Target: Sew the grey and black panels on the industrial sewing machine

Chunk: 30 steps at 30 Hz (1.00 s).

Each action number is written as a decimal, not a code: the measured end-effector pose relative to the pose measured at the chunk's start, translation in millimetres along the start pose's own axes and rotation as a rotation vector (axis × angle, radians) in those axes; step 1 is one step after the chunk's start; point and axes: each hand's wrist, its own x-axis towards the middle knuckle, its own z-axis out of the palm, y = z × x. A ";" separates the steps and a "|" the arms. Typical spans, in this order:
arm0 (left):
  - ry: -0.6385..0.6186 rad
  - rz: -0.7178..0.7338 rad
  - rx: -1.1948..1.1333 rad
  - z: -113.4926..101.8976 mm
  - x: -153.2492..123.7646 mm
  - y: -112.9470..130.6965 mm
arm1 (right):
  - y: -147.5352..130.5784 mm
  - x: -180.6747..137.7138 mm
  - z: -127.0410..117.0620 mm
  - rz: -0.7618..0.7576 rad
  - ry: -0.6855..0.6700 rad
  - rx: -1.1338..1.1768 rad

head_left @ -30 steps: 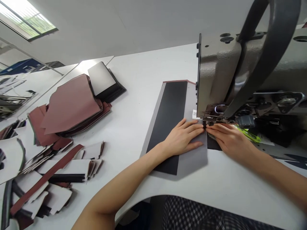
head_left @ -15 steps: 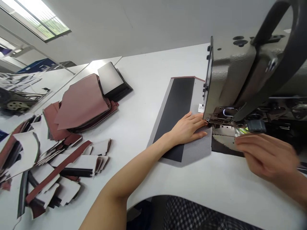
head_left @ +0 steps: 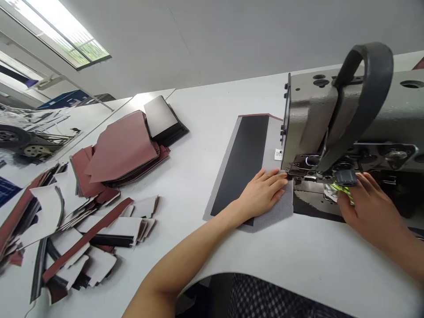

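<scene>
Gray cloth panel (head_left: pixel 270 143) lies flat on the white table (head_left: pixel 198 190), right of the middle, with its right edge by the front of the big sewing machine (head_left: pixel 306 106). A wide black strip (head_left: pixel 243 163) runs along the panel from near to far, and the far end has a thin dark red edge. A little white tag (head_left: pixel 278 154) sits on the right part of the panel, close to the machine. The left hand (head_left: pixel 265 194) lies flat on the panel, palm down, with its fingers a bit apart and the tips near the machine's foot. It is not wrapped around anything. The right hand (head_left: pixel 374 214) is on the right, bent in under the machine's arm. Its thumb is next to a bright yellow-green thing (head_left: pixel 346 192), but I cannot tell if the hand is closed on it, because the fingers partly hide it. A dark round knob (head_left: pixel 345 177) is just by those fingers. On the left side of the table, a stack of dark red pieces (head_left: pixel 122 145) sits beside a smaller gray and black stack (head_left: pixel 161 117). Nearer, a long dark red strip (head_left: pixel 88 238) lies across a messy heap of white pieces (head_left: pixel 99 265).
</scene>
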 end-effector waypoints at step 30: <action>0.171 0.018 0.179 -5.7 -36.3 28.3 | -54.3 31.7 22.0 -0.255 -0.172 0.295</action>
